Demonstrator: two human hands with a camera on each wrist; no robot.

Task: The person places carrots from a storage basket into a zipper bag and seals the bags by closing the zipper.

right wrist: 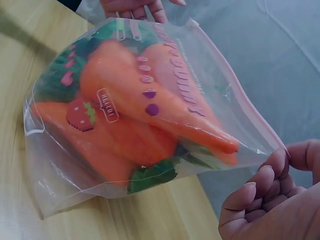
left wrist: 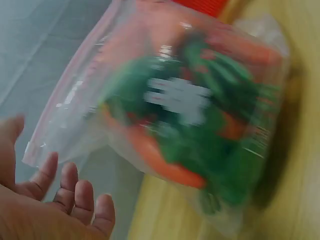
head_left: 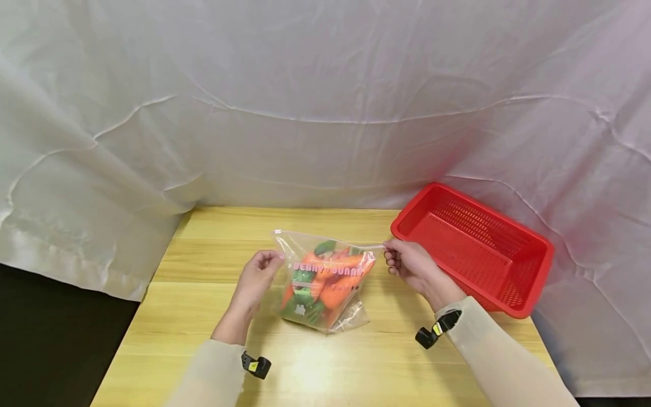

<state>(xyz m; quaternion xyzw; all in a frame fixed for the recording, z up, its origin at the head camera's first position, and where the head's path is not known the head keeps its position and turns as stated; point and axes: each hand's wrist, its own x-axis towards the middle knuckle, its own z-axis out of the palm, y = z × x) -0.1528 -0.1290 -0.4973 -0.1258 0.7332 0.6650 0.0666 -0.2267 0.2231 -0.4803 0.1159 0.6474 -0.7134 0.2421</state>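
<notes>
A clear zip bag stuffed with orange toy carrots and green leaves stands on the wooden table; pink lettering runs across its front. My right hand pinches the bag's top right corner, and in the right wrist view the fingertips sit at the pink zip strip of the bag. My left hand hovers just left of the bag with loosely curled fingers. In the left wrist view the fingers are a little apart from the blurred bag and hold nothing.
A red slotted plastic basket with nothing in it sits at the table's right back corner, close behind my right hand. White cloth drapes behind and beside the table. The table's left edge drops to dark floor.
</notes>
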